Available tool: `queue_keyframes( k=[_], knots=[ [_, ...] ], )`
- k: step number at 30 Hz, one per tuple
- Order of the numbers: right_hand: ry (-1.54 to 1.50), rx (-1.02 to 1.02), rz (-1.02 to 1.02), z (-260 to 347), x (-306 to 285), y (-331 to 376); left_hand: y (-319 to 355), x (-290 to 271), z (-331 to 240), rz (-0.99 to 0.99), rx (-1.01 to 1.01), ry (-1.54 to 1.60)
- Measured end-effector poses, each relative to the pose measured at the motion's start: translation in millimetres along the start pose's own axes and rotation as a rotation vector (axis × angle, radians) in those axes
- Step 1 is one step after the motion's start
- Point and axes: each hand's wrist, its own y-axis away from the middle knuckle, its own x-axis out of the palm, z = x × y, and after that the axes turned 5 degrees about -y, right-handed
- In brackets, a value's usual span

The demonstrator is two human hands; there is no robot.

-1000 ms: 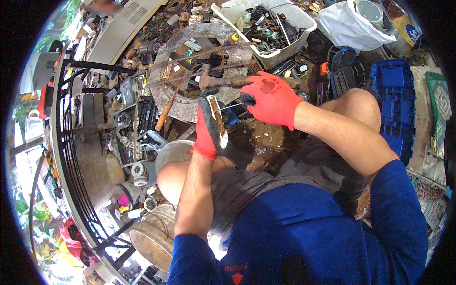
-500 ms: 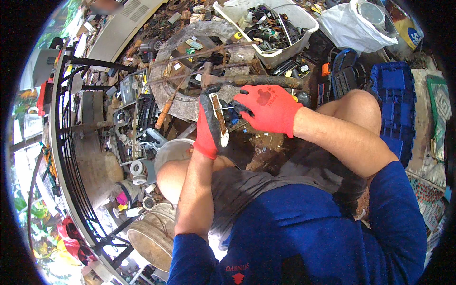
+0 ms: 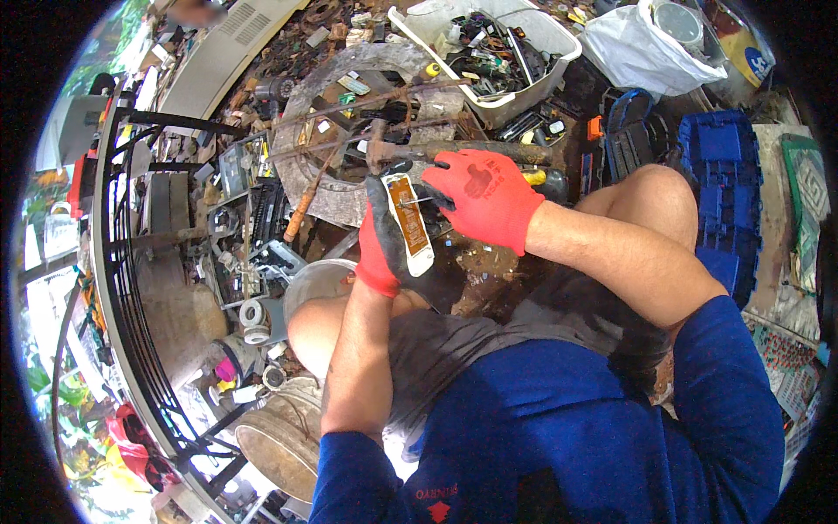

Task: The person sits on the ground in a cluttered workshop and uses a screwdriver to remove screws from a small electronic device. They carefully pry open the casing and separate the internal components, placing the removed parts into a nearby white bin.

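In a red glove with a dark palm, my left hand (image 3: 377, 249) is closed around a long white casing with a brown circuit board (image 3: 412, 229) inside it. The board's face is turned up toward me. My right hand (image 3: 491, 196), gloved alike, is closed around a screwdriver whose handle is mostly hidden by the fingers. Its thin metal shaft (image 3: 414, 202) points left, and the tip meets the board's upper half. Just beyond both hands lies a hammer (image 3: 506, 154) with a worn wooden handle.
A white tub (image 3: 572, 48) of electronic scrap stands at the back, beside a white sack (image 3: 650, 52). Blue plastic crates (image 3: 720, 192) are at the right. A round stone-like slab (image 3: 305, 100) lies ahead under rods and an orange-handled tool (image 3: 303, 212). A black metal rack (image 3: 131, 306) runs along the left.
The casing has turned in my left hand, so the brown board now shows broadly instead of edge-on. My right hand has shifted slightly left, bringing the screwdriver tip over the board.
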Motion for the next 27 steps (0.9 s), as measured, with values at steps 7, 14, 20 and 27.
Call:
queue_keyframes(
  k=[7, 14, 20, 27],
  knots=[
    [-0.335, 0.107, -0.001, 2, 3, -2, 4, -5, -5, 0.111, 0.088, 0.02],
    [-0.31, 0.163, 0.082, 11, 14, -2, 7, 10, 2, 0.02, -0.026, 0.085],
    [-0.34, 0.117, 0.101, 12, 9, -6, 2, -1, 13, 0.097, 0.053, -0.012],
    [-0.426, -0.047, -0.009, 7, 14, -9, 6, 6, 10, 0.035, 0.076, -0.145]
  ],
)
